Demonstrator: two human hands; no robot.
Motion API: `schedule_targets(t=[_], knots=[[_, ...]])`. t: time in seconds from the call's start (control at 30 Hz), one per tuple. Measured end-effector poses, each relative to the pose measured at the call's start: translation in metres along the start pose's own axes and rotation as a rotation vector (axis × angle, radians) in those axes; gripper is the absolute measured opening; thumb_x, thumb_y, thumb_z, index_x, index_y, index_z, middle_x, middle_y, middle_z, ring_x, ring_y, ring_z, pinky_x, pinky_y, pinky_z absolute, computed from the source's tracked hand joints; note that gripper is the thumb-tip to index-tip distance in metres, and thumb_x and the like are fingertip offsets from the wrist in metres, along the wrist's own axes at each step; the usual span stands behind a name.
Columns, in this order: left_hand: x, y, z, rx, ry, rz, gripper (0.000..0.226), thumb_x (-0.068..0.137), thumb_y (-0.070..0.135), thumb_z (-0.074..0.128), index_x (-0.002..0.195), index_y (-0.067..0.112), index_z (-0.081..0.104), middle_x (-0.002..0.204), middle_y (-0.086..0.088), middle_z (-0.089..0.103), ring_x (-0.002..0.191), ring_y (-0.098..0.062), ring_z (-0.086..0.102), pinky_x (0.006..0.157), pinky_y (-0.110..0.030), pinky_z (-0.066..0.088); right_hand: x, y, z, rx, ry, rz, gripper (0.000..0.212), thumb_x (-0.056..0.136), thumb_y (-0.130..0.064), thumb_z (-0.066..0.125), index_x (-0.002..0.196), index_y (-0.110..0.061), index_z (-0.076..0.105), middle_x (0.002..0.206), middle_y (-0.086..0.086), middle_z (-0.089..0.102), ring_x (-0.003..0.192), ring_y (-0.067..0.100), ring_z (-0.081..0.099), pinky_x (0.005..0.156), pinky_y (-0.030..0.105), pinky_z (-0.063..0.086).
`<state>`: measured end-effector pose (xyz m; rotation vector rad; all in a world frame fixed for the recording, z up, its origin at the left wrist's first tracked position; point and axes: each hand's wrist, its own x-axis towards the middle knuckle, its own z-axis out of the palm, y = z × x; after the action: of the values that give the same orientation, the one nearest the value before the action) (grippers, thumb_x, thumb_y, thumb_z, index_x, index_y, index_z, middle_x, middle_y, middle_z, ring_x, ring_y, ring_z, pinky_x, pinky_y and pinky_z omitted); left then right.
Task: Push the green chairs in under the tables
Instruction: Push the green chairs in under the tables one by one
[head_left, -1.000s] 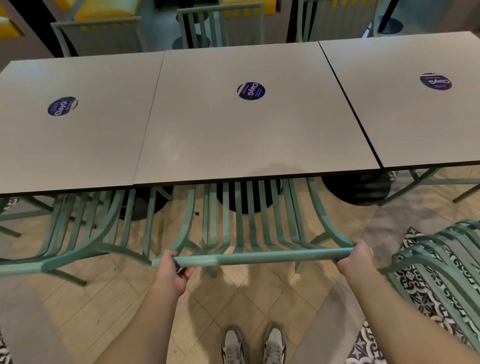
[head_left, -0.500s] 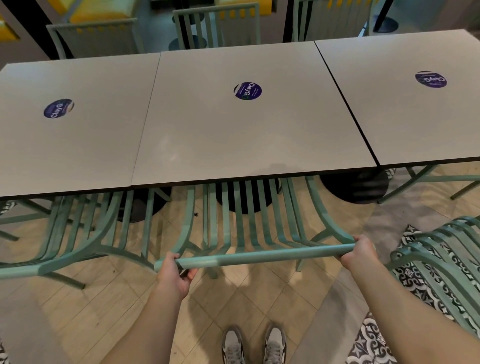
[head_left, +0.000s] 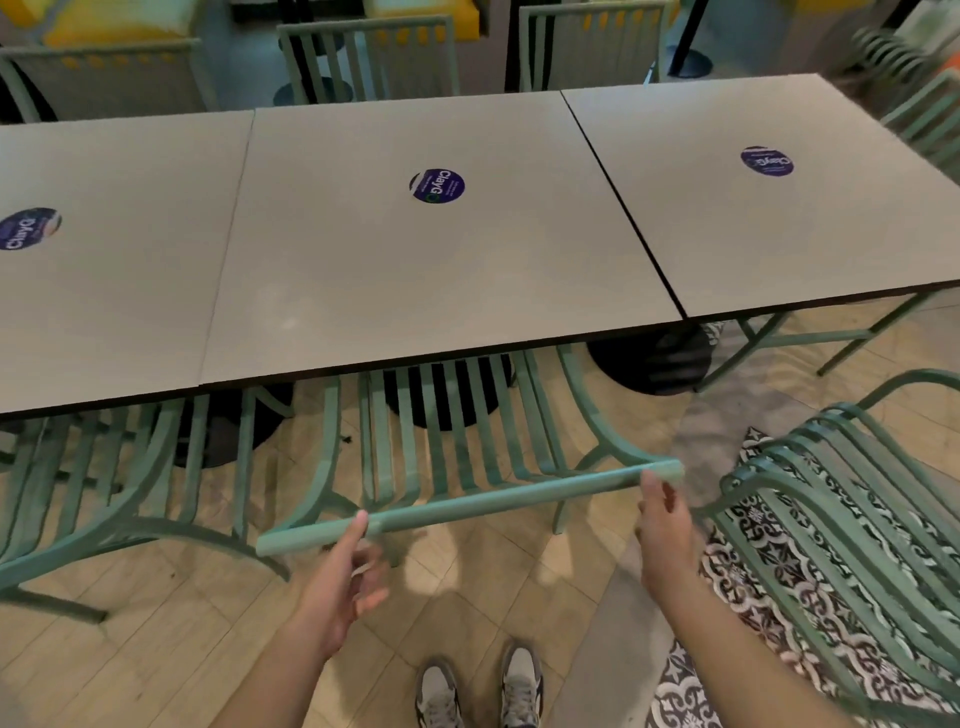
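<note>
A green slatted chair (head_left: 467, 501) stands tucked under the middle grey table (head_left: 415, 270), only its top rail and upper slats showing. My left hand (head_left: 345, 577) hovers just below the rail's left part, fingers loose, thumb tip near the rail. Open and just under the rail's right end is my right hand (head_left: 662, 525), its fingertips close to the rail. Another green chair (head_left: 841, 525) stands pulled out on the right. A third green chair (head_left: 104, 493) sits under the left table (head_left: 104, 260).
The right table (head_left: 779, 218) has green legs beneath it. Black round table bases (head_left: 649, 358) stand on the floor. More green chairs (head_left: 369, 57) line the far side. A patterned tile strip (head_left: 727, 597) runs under the right chair. My shoes (head_left: 478, 686) are near the bottom.
Both hands have let go of the middle chair's top rail and opened. The view has shifted to the right, showing more of the pulled-out right chair.
</note>
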<state>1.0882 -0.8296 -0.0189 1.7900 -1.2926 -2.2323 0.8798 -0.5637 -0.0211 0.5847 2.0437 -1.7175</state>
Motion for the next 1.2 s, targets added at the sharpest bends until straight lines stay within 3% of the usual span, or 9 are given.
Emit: schedule_targets(t=[0.13, 0.23, 0.4, 0.57, 0.67, 0.77, 0.87, 1.03, 1.2], knots=[[-0.015, -0.02, 0.049, 0.55, -0.258, 0.099, 0.075, 0.06, 0.069, 0.071, 0.118, 0.022, 0.06, 0.118, -0.003, 0.063, 0.105, -0.019, 0.061, 0.083, -0.034, 0.051, -0.028, 0.032, -0.042, -0.498, -0.043, -0.223, 0.069, 0.09, -0.047, 0.058, 0.148, -0.017, 0.034, 0.145, 0.002, 0.045, 0.132, 0.021, 0.043, 0.101, 0.034, 0.034], [-0.018, -0.036, 0.09, 0.967, -0.366, 0.337, 0.058, 0.085, 0.048, 0.066, 0.134, 0.019, 0.052, 0.128, 0.001, 0.059, 0.109, -0.01, 0.057, 0.087, -0.023, 0.044, -0.041, 0.057, -0.087, -0.733, -0.057, -0.293, 0.069, 0.089, -0.051, 0.056, 0.147, -0.021, 0.035, 0.144, -0.003, 0.045, 0.132, 0.016, 0.042, 0.104, 0.032, 0.034], [-0.052, -0.061, 0.154, 1.503, -0.49, 0.649, 0.045, 0.089, 0.038, 0.053, 0.131, 0.024, 0.054, 0.126, 0.002, 0.061, 0.113, -0.015, 0.057, 0.09, -0.028, 0.046, -0.066, 0.084, -0.171, -0.94, -0.003, -0.362, 0.065, 0.09, -0.054, 0.053, 0.146, -0.028, 0.034, 0.146, -0.01, 0.04, 0.132, 0.006, 0.036, 0.111, 0.027, 0.026], [-0.099, -0.091, 0.23, 1.9, -0.646, 1.056, 0.045, 0.09, 0.044, 0.043, 0.128, 0.022, 0.051, 0.125, -0.001, 0.058, 0.114, -0.024, 0.056, 0.092, -0.032, 0.046, -0.08, 0.095, -0.273, -1.028, 0.139, -0.286, 0.077, 0.081, -0.073, 0.028, 0.147, -0.033, 0.025, 0.154, -0.008, 0.026, 0.141, 0.013, 0.029, 0.116, 0.04, 0.026], [-0.144, -0.118, 0.301, 1.98, -0.716, 1.263, 0.052, 0.084, 0.044, 0.032, 0.122, 0.017, 0.055, 0.122, -0.005, 0.058, 0.113, -0.03, 0.056, 0.092, -0.034, 0.044, -0.084, 0.091, -0.349, -1.093, 0.224, -0.242, 0.07, 0.093, -0.058, 0.039, 0.15, -0.024, 0.02, 0.158, -0.001, 0.019, 0.145, 0.017, 0.019, 0.116, 0.036, 0.014], [-0.203, -0.152, 0.377, 2.07, -0.767, 1.446, 0.036, 0.091, 0.037, 0.043, 0.12, 0.017, 0.054, 0.122, -0.005, 0.057, 0.115, -0.03, 0.054, 0.094, -0.035, 0.04, -0.088, 0.09, -0.438, -1.046, 0.32, -0.259, 0.066, 0.093, -0.049, 0.05, 0.149, -0.025, 0.026, 0.157, -0.003, 0.024, 0.145, 0.016, 0.018, 0.118, 0.037, 0.014], [-0.256, -0.188, 0.449, 2.086, -0.846, 1.644, 0.036, 0.093, 0.04, 0.045, 0.121, 0.019, 0.053, 0.124, -0.003, 0.057, 0.118, -0.026, 0.053, 0.101, -0.039, 0.036, -0.096, 0.087, -0.522, -1.037, 0.404, -0.253, 0.068, 0.093, -0.048, 0.051, 0.15, -0.029, 0.021, 0.157, -0.006, 0.022, 0.144, 0.016, 0.019, 0.117, 0.036, 0.014], [-0.331, -0.248, 0.557, 2.089, -0.947, 1.728, 0.047, 0.095, 0.045, 0.044, 0.133, 0.018, 0.049, 0.136, -0.006, 0.052, 0.129, -0.028, 0.046, 0.113, -0.047, 0.029, -0.097, 0.062, -0.638, -1.118, 0.515, -0.212, 0.067, 0.094, -0.039, 0.054, 0.151, -0.03, 0.021, 0.159, -0.005, 0.019, 0.145, 0.019, 0.015, 0.117, 0.037, 0.012], [-0.366, -0.301, 0.664, 2.082, -0.962, 1.833, 0.048, 0.096, 0.048, 0.04, 0.132, 0.018, 0.049, 0.134, -0.007, 0.054, 0.122, -0.029, 0.052, 0.104, -0.047, 0.037, -0.057, 0.046, -0.719, -1.225, 0.507, -0.217, 0.068, 0.095, -0.041, 0.051, 0.152, -0.03, 0.015, 0.16, -0.003, 0.015, 0.147, 0.019, 0.009, 0.116, 0.034, -0.001]])
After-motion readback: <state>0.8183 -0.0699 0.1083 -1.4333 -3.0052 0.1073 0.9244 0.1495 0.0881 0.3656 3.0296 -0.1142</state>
